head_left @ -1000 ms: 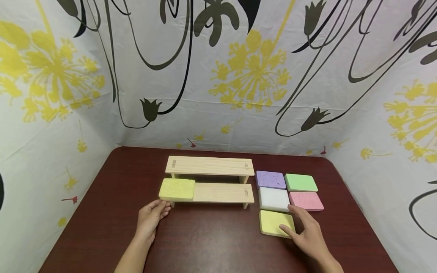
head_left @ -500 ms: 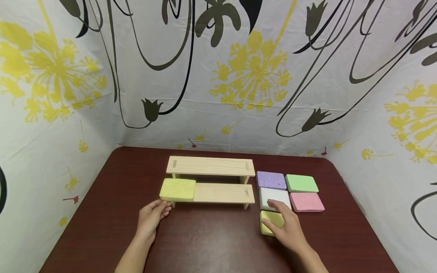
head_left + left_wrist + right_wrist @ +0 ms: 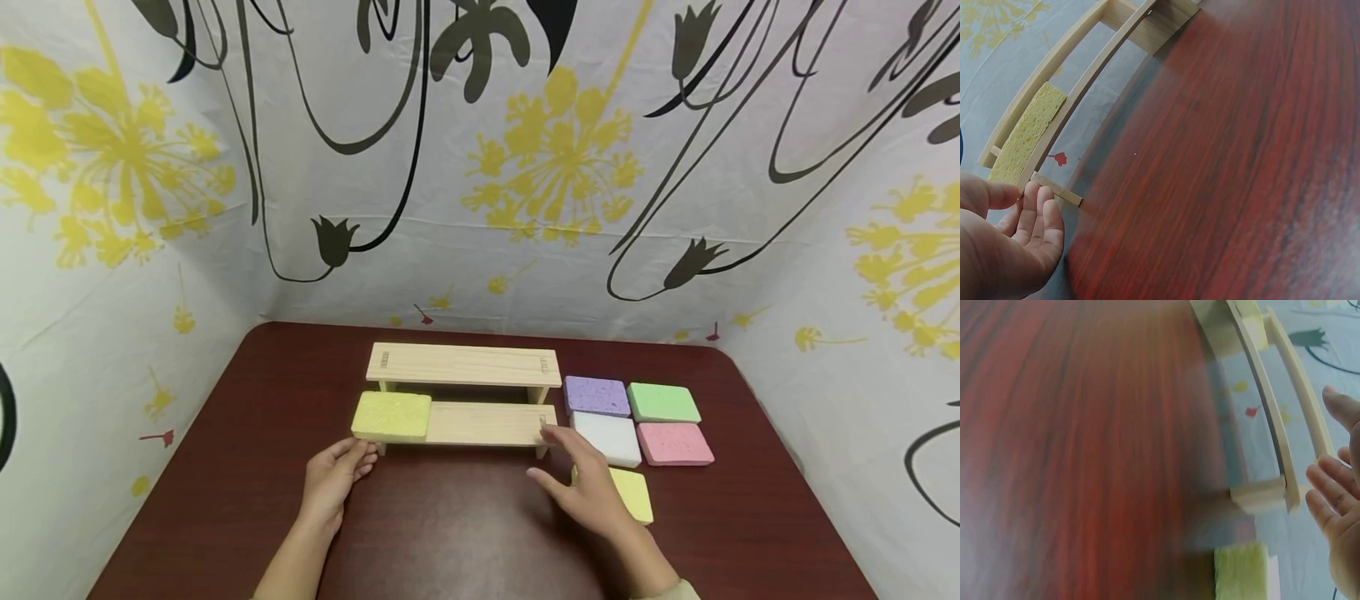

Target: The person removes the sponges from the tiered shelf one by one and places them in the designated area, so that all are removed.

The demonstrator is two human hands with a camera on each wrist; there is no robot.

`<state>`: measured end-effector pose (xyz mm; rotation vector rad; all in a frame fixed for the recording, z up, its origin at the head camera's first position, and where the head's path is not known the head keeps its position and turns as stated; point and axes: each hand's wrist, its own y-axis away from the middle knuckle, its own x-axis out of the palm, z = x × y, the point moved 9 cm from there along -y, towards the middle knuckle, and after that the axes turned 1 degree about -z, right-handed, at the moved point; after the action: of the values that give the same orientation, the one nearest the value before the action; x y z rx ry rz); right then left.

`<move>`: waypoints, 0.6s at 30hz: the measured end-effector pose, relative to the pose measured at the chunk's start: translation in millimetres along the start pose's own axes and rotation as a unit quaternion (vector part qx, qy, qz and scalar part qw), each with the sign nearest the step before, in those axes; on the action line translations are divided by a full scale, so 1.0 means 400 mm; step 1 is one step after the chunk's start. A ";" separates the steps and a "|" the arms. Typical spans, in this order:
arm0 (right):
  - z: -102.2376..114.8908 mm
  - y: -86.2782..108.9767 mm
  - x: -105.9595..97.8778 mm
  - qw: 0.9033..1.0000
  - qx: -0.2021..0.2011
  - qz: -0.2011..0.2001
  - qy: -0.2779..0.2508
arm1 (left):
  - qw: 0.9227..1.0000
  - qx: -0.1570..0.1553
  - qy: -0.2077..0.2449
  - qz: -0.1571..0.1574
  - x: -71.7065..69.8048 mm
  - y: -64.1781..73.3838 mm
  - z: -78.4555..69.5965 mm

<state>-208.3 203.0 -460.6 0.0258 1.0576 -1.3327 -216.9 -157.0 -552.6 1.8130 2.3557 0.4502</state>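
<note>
My left hand point(image 3: 330, 482) pinches the left front corner of the front wooden shelf point(image 3: 483, 423) between thumb and curled fingers. In the left wrist view, the thumb lies close to a yellow sponge point(image 3: 1027, 134) that sits flat on that shelf's left end. With its fingers spread, my right hand point(image 3: 588, 483) hovers by the shelf's right end and holds nothing; whether its fingertips touch the wood is unclear. Behind and below it, a second yellow sponge point(image 3: 634, 497) lies on the table, partly hidden by the hand.
A higher wooden shelf point(image 3: 465, 364) stands just behind the front one. Right of the shelves lie a white point(image 3: 609, 439), a purple point(image 3: 597, 396), a green point(image 3: 664, 402) and a pink sponge point(image 3: 677, 444). Patterned cloth point(image 3: 480, 275) borders the dark red table point(image 3: 450, 533).
My right hand has moved left, from over the yellow sponge on the table to the right end of the front shelf. That sponge stays where it was. My left hand has not moved.
</note>
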 end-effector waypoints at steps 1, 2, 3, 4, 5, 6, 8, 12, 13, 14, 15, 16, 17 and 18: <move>0.005 -0.006 0.007 1.000 0.000 0.003 0.002 | 1.000 0.000 0.001 0.000 0.000 0.000 0.000; 0.010 -0.012 0.013 1.000 0.000 0.006 0.002 | 1.000 0.001 0.002 0.001 0.000 -0.001 0.001; 0.014 -0.018 0.019 1.000 0.001 0.008 0.001 | 1.000 0.002 0.003 0.003 0.000 -0.001 0.001; 0.020 -0.024 0.025 1.000 -0.002 0.009 0.003 | 1.000 0.003 0.004 0.006 0.001 -0.001 0.000; 0.025 -0.029 0.032 1.000 -0.003 0.010 0.004 | 1.000 0.004 0.005 0.007 0.001 -0.001 0.000; 0.030 -0.034 0.039 1.000 -0.006 0.011 0.003 | 1.000 0.004 0.006 0.009 0.001 -0.001 0.000; 0.041 -0.044 0.055 1.000 -0.006 0.015 0.001 | 1.000 0.003 0.006 0.009 0.001 -0.001 -0.001; 0.063 -0.064 0.094 1.000 -0.009 0.025 -0.005 | 1.000 0.001 0.004 0.003 0.000 0.003 -0.003; 0.069 -0.069 0.103 1.000 -0.010 0.028 -0.004 | 1.000 0.000 0.004 0.002 -0.001 0.004 -0.003; 0.075 -0.074 0.112 0.999 -0.011 0.030 -0.004 | 1.000 0.001 0.005 0.002 0.000 0.004 -0.002; 0.080 -0.079 0.120 0.999 -0.012 0.032 -0.005 | 1.000 0.001 0.006 0.003 0.000 0.004 -0.002; 0.085 -0.085 0.128 0.999 -0.013 0.034 -0.006 | 1.000 0.001 0.006 0.003 0.001 0.004 -0.002; 0.090 -0.090 0.135 0.999 -0.013 0.038 -0.008 | 1.000 0.001 0.007 0.003 0.001 0.004 -0.001; 0.093 -0.094 0.142 0.999 -0.012 0.043 -0.010 | 1.000 0.000 0.008 0.003 0.001 0.004 0.000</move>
<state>-222.8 126.8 -455.3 0.0397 1.0453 -1.2406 -215.7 -156.1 -552.0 1.8249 2.3617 0.4665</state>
